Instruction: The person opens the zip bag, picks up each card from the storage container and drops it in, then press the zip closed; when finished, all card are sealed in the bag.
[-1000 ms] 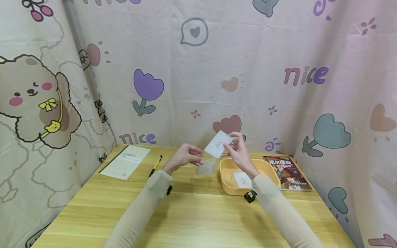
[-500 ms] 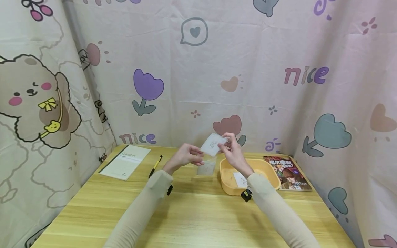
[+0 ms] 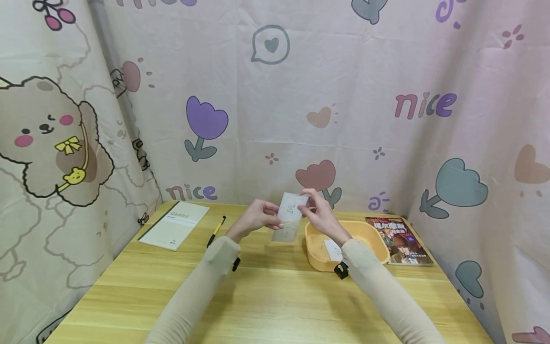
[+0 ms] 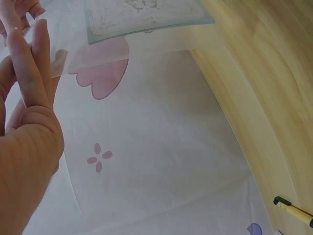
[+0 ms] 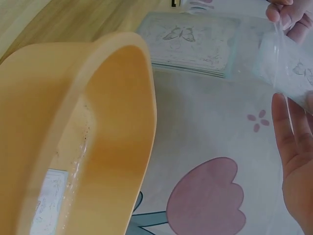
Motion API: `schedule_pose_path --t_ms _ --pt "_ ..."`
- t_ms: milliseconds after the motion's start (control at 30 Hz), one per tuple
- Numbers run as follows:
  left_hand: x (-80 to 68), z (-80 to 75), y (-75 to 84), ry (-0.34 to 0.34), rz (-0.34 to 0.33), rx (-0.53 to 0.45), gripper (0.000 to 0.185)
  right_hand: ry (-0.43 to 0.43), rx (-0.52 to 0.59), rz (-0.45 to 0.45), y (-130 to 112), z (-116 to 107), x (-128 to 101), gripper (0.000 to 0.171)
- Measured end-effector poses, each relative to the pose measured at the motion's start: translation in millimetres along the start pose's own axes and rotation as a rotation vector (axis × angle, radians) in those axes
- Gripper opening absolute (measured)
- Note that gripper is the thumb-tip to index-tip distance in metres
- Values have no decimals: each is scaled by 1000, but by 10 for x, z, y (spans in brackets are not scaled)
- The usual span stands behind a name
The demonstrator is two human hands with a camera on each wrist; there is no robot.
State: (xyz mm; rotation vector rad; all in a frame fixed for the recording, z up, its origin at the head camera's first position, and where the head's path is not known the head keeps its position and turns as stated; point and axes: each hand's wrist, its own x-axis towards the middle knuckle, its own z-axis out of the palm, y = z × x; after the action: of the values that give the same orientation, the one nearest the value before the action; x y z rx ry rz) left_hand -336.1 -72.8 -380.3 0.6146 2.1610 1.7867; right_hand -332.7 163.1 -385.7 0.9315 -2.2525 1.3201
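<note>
Left hand (image 3: 258,217) pinches a clear sleeve (image 3: 287,231); right hand (image 3: 318,215) pinches a card (image 3: 292,207) at its mouth; another card (image 3: 333,249) lies in the yellow tub (image 3: 365,234).

Head view above table (image 3: 275,306), wrist views close, sharing card (image 3: 291,208)

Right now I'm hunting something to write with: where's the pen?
In the head view the pen lies on the table's far left part, between the Gambit booklet and the left hand.

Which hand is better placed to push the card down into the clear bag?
Probably the right hand: it pinches the card at its top edge, directly above the clear bag, whose mouth the left hand holds.
</note>
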Motion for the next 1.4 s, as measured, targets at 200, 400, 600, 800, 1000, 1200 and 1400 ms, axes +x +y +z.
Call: schedule_pose_path --t_ms 200,400,600,800,1000,1200,1400 --pt "0 11 -20 -3 8 -4 34 -18 -1 20 18 23 -17 34" --pt "7 21 -37 -9 14 -10 31 -21 -91 10 34 41 -47 29" --pt "22 24 -37 -5 18 -11 28 -38 -144 -17 79 53 -79 24" --pt "14 15 -26 3 4 -7 34 -43 -145 -62 95 55 -97 14" --pt "7 12 -20 6 2 -7 39 -48 -121 -65 117 46 -112 11" --pt "15 4 -42 1 7 -6 41 -57 -89 16 129 23 -129 13" --pt "24 -4 -48 -3 1 -8 42 -74 -3 135 158 -39 -159 16"
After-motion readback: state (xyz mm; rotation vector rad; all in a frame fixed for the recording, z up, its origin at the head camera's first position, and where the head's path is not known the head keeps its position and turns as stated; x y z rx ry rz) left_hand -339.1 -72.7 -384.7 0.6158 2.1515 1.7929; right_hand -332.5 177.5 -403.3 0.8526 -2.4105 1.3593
